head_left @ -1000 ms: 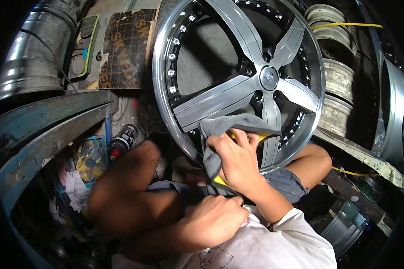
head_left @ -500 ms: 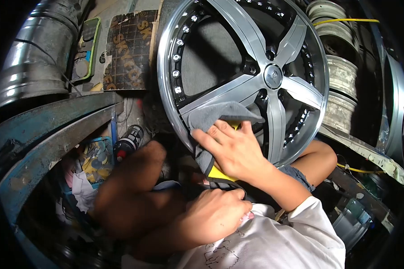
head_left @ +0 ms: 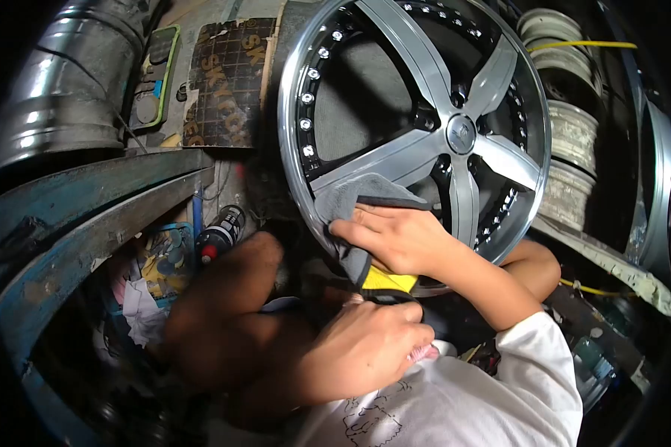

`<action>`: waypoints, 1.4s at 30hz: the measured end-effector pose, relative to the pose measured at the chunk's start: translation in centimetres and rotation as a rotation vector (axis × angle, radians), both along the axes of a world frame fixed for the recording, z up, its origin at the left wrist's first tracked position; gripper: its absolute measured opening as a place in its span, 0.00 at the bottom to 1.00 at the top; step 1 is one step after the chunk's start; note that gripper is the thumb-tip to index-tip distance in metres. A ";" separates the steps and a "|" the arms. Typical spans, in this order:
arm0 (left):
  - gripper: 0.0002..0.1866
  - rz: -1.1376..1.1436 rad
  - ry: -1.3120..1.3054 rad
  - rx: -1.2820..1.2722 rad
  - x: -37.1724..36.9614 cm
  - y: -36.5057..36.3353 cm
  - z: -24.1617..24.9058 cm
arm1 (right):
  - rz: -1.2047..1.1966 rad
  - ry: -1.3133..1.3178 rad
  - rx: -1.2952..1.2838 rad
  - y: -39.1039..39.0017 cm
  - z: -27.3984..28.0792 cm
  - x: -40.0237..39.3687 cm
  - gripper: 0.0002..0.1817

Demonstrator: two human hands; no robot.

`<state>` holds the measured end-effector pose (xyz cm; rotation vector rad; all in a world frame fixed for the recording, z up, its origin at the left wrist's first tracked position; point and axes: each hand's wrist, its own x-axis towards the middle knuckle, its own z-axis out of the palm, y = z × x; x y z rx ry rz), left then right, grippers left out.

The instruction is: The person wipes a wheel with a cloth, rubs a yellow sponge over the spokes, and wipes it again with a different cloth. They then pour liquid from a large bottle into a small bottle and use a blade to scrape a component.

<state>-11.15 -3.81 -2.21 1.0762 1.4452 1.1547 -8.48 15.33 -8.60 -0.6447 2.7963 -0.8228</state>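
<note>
A silver-and-black five-spoke alloy wheel rim (head_left: 425,63) stands tilted in front of me. My right hand (head_left: 399,237) presses a grey microfiber cloth (head_left: 350,195) with a yellow underside against the rim's lower left edge, by the foot of a spoke. Its fingers are bent into the folds. The cloth's lower end hangs down near my left hand (head_left: 369,344). That hand is closed in front of my white shirt, and a small pinkish bit shows at its fingers. What it grips is mostly hidden.
Old rims (head_left: 566,134) are stacked at the right. A dark bottle with a red cap (head_left: 222,232) lies by my left leg, beside a blue basket (head_left: 175,227) of odds and ends. Blue metal beams (head_left: 89,179) cross the left; a large metal cylinder (head_left: 74,97) lies beyond.
My right hand has turned and its fingers have drawn in on the cloth, still at the rim's lower left. The whole view has shifted slightly. My left hand stays closed.
</note>
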 end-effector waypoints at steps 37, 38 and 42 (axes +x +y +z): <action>0.11 0.061 -0.089 -0.004 0.9 6.5 1.2 | -0.149 0.002 -0.118 9.9 -1.0 -2.4 0.32; 0.11 0.060 -0.094 0.023 0.8 6.7 1.2 | -0.156 0.023 -0.044 9.8 -1.2 -1.3 0.32; 0.11 0.045 -0.118 0.066 0.4 7.0 1.4 | -0.166 0.033 -0.070 9.4 -1.3 1.7 0.35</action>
